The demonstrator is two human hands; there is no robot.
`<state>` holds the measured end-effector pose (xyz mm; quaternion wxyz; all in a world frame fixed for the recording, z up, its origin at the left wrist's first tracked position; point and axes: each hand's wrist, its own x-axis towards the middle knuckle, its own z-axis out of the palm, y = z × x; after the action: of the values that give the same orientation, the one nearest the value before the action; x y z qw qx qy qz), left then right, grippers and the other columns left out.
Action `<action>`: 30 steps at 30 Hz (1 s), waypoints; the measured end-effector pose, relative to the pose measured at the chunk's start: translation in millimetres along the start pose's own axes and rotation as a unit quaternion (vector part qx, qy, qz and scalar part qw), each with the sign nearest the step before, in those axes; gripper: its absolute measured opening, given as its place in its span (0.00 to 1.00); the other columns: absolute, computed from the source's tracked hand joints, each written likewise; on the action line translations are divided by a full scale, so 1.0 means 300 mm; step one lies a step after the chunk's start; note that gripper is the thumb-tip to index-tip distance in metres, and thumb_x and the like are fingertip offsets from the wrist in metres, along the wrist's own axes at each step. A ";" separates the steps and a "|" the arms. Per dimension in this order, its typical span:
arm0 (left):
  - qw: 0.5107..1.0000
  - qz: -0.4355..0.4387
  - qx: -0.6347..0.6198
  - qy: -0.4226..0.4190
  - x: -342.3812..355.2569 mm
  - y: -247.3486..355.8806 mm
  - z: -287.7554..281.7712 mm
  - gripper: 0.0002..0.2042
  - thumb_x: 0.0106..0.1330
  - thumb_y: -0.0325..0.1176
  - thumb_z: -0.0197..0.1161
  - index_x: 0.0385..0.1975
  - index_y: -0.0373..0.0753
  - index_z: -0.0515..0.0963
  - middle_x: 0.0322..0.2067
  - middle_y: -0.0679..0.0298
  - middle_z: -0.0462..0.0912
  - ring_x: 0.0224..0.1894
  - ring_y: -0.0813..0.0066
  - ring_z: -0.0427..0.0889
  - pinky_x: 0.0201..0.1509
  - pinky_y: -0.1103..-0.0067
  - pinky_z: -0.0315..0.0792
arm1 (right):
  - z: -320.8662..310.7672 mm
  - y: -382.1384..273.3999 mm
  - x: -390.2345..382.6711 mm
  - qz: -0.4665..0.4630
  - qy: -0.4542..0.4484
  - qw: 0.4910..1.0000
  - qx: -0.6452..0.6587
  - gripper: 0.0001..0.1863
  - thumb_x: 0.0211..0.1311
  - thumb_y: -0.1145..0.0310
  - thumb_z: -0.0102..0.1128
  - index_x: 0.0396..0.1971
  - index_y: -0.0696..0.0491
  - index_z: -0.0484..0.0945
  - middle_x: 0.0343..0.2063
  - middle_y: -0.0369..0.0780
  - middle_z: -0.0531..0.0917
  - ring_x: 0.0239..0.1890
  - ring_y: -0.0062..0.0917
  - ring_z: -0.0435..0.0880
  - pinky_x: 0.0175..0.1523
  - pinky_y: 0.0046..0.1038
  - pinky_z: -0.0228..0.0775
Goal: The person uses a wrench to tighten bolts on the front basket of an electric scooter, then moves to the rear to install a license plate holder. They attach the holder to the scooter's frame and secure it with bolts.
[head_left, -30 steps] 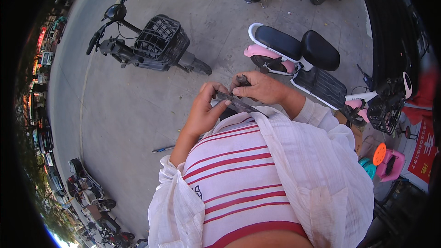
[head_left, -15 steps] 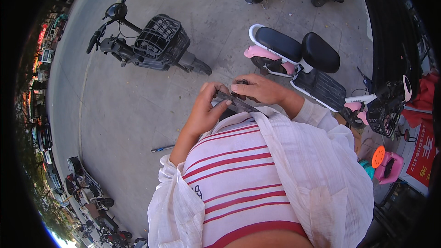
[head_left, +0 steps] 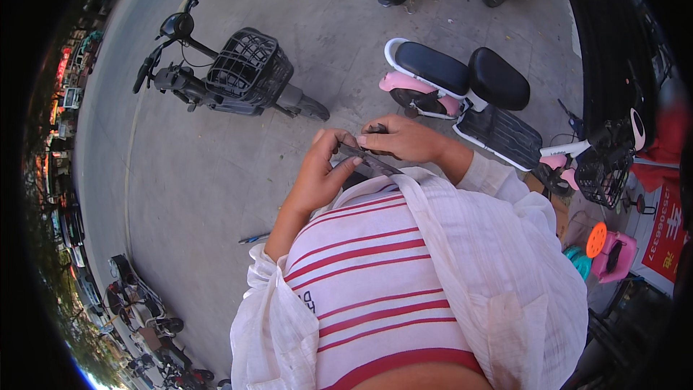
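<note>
In front of my body, a dark, flat, strip-like piece sits between the thumb and fingers of my left hand, which is closed on it. Its exact kind does not show. My right hand is closed at the strip's upper end, fingers curled around a small dark bit that I cannot make out. The two hands nearly touch, just beyond the hem of the striped shirt.
A black electric bike with a basket stands ahead on the left. Ahead on the right is a pink and white scooter. A pink plastic container is at right. A blue pen-like object lies on the pavement. Parked bikes line the left.
The whole view has shifted slightly, with the surroundings moving a little to the left. My right fingers have moved slightly at the strip's end; the left grip is unchanged.
</note>
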<state>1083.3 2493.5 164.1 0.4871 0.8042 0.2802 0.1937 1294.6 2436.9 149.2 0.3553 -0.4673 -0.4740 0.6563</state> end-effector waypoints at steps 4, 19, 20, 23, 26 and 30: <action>1.000 0.014 -0.008 0.027 -0.015 -0.007 0.008 0.12 0.56 0.24 0.66 0.39 0.36 0.73 0.34 0.61 0.74 0.39 0.67 0.71 0.44 0.76 0.66 | 0.007 0.027 0.001 -0.006 0.025 1.000 0.005 0.19 0.67 0.54 0.54 0.27 0.56 0.77 0.23 0.30 0.74 0.28 0.14 0.67 0.32 0.22 0.60; 0.988 -0.092 -0.029 0.124 -0.237 -0.017 0.032 0.13 0.55 0.23 0.65 0.39 0.36 0.72 0.36 0.62 0.75 0.38 0.69 0.71 0.44 0.76 0.65 | 0.129 0.037 0.041 -0.017 -0.081 0.994 -0.077 0.23 0.66 0.53 0.53 0.21 0.57 0.74 0.19 0.33 0.73 0.26 0.18 0.67 0.34 0.26 0.62; 0.987 -0.086 -0.031 0.131 -0.253 -0.023 0.032 0.13 0.55 0.23 0.65 0.39 0.36 0.72 0.36 0.61 0.75 0.38 0.69 0.71 0.44 0.76 0.66 | 0.144 0.004 0.031 0.010 -0.077 0.994 -0.076 0.20 0.65 0.55 0.53 0.24 0.58 0.76 0.21 0.34 0.74 0.26 0.19 0.68 0.34 0.26 0.62; 0.988 -0.069 -0.028 0.133 -0.260 -0.026 0.033 0.13 0.56 0.23 0.65 0.40 0.36 0.72 0.37 0.63 0.75 0.39 0.71 0.71 0.47 0.78 0.65 | 0.160 0.055 0.051 -0.038 -0.032 0.996 -0.073 0.19 0.64 0.56 0.54 0.26 0.58 0.77 0.22 0.35 0.76 0.27 0.18 0.69 0.34 0.26 0.63; 0.991 -0.033 -0.009 0.126 -0.268 -0.019 0.029 0.15 0.57 0.22 0.64 0.43 0.37 0.71 0.38 0.65 0.75 0.41 0.76 0.71 0.49 0.80 0.64 | 0.192 0.025 0.063 -0.025 -0.087 0.994 -0.064 0.20 0.65 0.54 0.55 0.29 0.59 0.80 0.24 0.35 0.78 0.28 0.17 0.71 0.35 0.25 0.63; 0.977 -0.058 -0.056 0.199 -0.424 -0.032 0.018 0.14 0.56 0.24 0.64 0.41 0.35 0.72 0.37 0.62 0.75 0.39 0.70 0.71 0.46 0.78 0.66 | 0.295 0.006 0.085 0.026 -0.152 0.981 -0.119 0.27 0.66 0.46 0.53 0.27 0.59 0.80 0.23 0.34 0.77 0.28 0.18 0.70 0.33 0.26 0.62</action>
<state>986.3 2412.2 148.1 0.4758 0.7034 0.4068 0.3368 1202.6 2433.8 150.7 0.2042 -0.4130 -0.5848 0.6676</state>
